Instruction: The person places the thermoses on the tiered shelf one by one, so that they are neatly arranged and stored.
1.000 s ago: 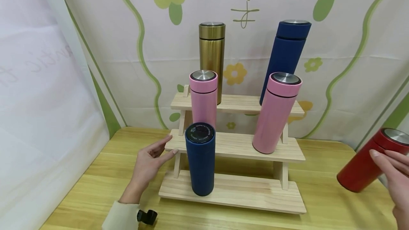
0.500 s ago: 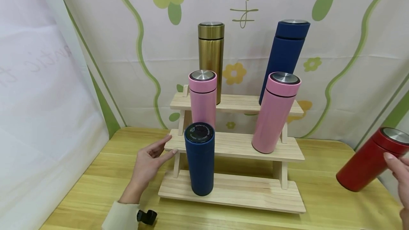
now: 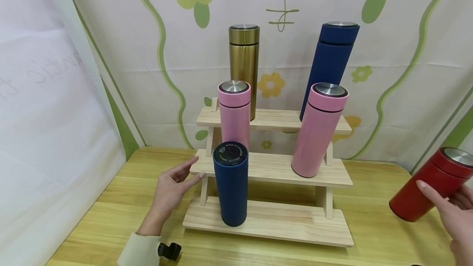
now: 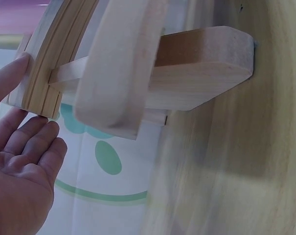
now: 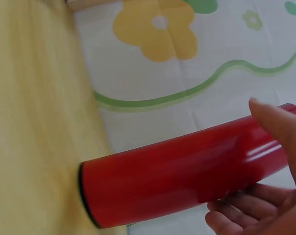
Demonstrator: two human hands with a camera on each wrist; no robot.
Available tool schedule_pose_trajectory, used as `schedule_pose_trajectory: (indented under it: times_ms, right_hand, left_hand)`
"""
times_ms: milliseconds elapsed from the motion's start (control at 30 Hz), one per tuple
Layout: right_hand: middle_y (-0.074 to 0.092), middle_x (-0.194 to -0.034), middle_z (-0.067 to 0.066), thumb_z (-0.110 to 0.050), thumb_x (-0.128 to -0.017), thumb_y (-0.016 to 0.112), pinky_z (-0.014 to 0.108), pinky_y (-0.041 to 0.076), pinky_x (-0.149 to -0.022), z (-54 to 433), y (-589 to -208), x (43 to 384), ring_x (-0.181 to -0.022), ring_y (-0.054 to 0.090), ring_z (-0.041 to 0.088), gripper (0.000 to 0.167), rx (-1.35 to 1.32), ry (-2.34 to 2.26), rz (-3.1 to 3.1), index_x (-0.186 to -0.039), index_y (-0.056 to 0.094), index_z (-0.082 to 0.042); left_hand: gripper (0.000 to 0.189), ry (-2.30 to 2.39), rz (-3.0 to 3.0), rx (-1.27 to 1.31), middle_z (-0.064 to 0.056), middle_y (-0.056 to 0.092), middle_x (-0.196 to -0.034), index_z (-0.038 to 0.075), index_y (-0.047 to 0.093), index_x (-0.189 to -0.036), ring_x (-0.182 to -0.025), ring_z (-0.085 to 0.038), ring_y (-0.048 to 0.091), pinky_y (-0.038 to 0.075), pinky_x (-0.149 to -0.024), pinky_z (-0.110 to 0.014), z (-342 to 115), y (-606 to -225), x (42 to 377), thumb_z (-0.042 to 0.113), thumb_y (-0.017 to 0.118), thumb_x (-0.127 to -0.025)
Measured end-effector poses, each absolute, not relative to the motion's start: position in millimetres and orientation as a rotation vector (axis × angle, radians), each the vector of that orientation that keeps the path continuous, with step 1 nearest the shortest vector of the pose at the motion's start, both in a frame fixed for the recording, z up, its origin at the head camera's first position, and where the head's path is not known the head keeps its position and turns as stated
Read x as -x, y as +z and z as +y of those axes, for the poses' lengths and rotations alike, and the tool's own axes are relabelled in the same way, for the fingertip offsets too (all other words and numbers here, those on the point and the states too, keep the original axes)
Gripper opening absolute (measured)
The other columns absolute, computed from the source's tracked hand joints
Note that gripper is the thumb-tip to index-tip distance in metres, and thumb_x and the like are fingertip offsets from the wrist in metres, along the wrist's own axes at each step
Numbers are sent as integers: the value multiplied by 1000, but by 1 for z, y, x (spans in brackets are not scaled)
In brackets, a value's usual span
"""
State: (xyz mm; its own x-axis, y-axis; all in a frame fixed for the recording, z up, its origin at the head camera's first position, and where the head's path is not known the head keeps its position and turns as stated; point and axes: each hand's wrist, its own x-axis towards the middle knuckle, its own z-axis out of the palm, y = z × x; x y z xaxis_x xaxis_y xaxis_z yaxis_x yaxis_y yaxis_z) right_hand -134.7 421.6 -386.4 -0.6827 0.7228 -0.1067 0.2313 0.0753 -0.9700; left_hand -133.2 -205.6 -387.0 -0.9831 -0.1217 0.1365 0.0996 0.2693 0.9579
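Note:
My left hand [image 3: 171, 190] holds the left end of the middle shelf of a stepped wooden display stand [image 3: 281, 227], thumb on one edge and fingers on the other. In the left wrist view, the fingers [image 4: 37, 139] lie by the shelf's end. At the far right, a red thermos [image 3: 421, 194] with a silver lid top stands on the table. My right hand [image 3: 454, 212] is around its side, thumb across the front and fingers behind. The right wrist view shows curled fingers [image 5: 245, 210] against the red body, its black-rimmed base near the tabletop.
On the stand are a gold thermos [image 3: 244, 65] and a blue thermos [image 3: 329, 60] on top, two pink ones [image 3: 319, 134] in the middle, and a dark blue one [image 3: 232, 192] at the lower left. A patterned cloth [image 3: 155, 106] hangs behind the table [image 3: 111, 225].
My right hand draws back right from the red thermos, then comes in left again, its thumb further across the body. The red thermos stays put, and my left hand keeps its place.

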Motion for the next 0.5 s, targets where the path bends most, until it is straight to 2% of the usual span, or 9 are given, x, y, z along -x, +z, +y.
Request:
schedule_pose_trajectory:
  times_ms: [67,200,400,500]
  right_hand:
    - [46,-114,-37,-25,-96,81,-3,36,-81,423,-391,137,-102,42,-17,72,917,1647,-1989,-153,42,-45]
    - [48,-111,-34,-24,-96,82,-3,38,-67,428,-401,140,-96,45,-15,69,879,1680,-2004,-149,42,-46]
    - [50,-111,-33,-26,-96,83,-2,39,-66,429,-406,144,-94,47,-15,61,905,1715,-1970,-139,45,-48]
    - [49,-112,-33,-28,-96,82,-1,38,-70,428,-407,145,-96,46,-15,63,938,1694,-1979,-143,44,-47]
  left_hand:
    - [56,-1795,-2351,-21,8,62,-155,25,70,-145,-149,-14,52,45,-113,-12,-206,-387,133,34,88,-93]
    - [55,-1788,-2350,-22,8,63,-155,25,70,-144,-148,-14,53,45,-113,-12,-206,-387,133,34,88,-93]
    - [55,-1782,-2348,-21,8,63,-154,25,71,-144,-148,-13,54,45,-113,-12,-205,-386,133,33,88,-93]
    - [55,-1781,-2348,-21,8,63,-154,25,71,-144,-147,-13,54,46,-113,-12,-205,-386,133,33,88,-92]
